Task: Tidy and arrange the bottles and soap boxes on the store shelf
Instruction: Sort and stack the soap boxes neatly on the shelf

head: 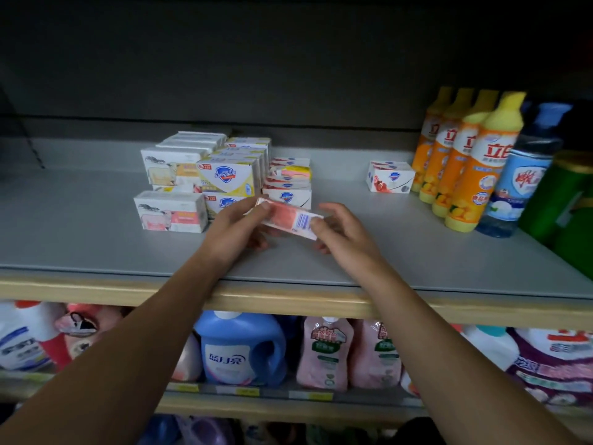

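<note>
"Safeguard" on the yellow soap box [228,177] ("立白" on orange bottle [481,168]).

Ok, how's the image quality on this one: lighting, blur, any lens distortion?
Head view: dim and uneven, the upper back of the shelving nearly black, the grey shelf moderately lit. Wide-angle bending curves the shelf edge. Soft overall: the pink soap box in both hands is slightly smeared, and the orange bottles and lower-shelf jugs blur toward the frame edges. No strong glare.
</note>
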Demonstrator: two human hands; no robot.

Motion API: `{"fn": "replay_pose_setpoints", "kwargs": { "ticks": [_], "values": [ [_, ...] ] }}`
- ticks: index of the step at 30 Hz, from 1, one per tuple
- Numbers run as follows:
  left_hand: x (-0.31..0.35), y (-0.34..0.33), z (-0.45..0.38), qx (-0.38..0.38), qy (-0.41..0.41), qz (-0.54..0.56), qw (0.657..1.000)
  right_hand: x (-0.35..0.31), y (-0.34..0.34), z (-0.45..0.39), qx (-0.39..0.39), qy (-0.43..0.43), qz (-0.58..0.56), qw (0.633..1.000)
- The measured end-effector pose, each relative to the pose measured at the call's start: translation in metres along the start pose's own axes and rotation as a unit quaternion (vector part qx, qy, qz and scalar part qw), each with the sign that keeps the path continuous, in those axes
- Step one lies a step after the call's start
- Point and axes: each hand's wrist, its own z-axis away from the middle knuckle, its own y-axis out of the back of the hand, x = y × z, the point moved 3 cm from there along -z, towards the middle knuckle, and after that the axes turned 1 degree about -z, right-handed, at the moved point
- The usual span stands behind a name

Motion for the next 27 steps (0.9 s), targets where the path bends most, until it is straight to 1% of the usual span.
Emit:
{"fn": "replay_pose_setpoints", "kwargs": {
  "ticks": [2, 5, 8, 11, 13, 15, 16, 17, 19, 21, 24, 27],
  "values": [
    [0.0, -0.003, 0.001, 0.003, 0.0, -0.037, 0.999, -0.002, 0.002, 0.001, 0.03, -0.022, -0.006, 0.999],
    [-0.001, -0.005, 0.001, 0.015, 0.011, -0.126, 0.992, -0.007, 0.005, 0.003, 0.057, -0.048, 0.015, 0.997],
    [0.0, -0.005, 0.001, 0.027, 0.019, -0.159, 0.987, -0.009, 0.006, 0.003, 0.065, -0.059, 0.027, 0.996],
    [0.001, -0.006, 0.002, 0.022, 0.015, -0.13, 0.991, -0.009, 0.007, 0.003, 0.062, -0.054, 0.004, 0.997],
    [0.001, -0.006, 0.002, 0.022, 0.004, -0.091, 0.996, -0.009, 0.007, 0.004, 0.051, -0.04, -0.045, 0.997],
    [0.0, -0.004, 0.001, 0.035, -0.001, -0.075, 0.997, -0.008, 0.006, 0.005, 0.02, -0.026, -0.111, 0.993],
    [-0.001, -0.002, 0.001, 0.04, -0.002, -0.078, 0.996, -0.006, 0.006, 0.005, 0.004, -0.015, -0.122, 0.992],
    [-0.002, -0.001, 0.0, 0.044, 0.0, -0.075, 0.996, -0.005, 0.005, 0.006, -0.007, -0.004, -0.116, 0.993],
    [-0.003, 0.001, -0.002, 0.034, 0.004, -0.043, 0.999, -0.005, 0.004, 0.005, -0.007, 0.017, -0.088, 0.996],
    [-0.004, 0.003, -0.002, 0.003, -0.007, -0.015, 1.0, -0.001, 0.003, 0.002, 0.012, 0.025, -0.074, 0.997],
    [-0.002, 0.001, 0.0, -0.05, -0.035, -0.001, 0.998, 0.005, 0.005, -0.004, 0.031, 0.014, -0.03, 0.999],
    [-0.001, -0.001, 0.001, -0.071, -0.027, 0.019, 0.997, 0.005, 0.005, -0.003, 0.042, 0.026, 0.004, 0.999]
  ]
}}
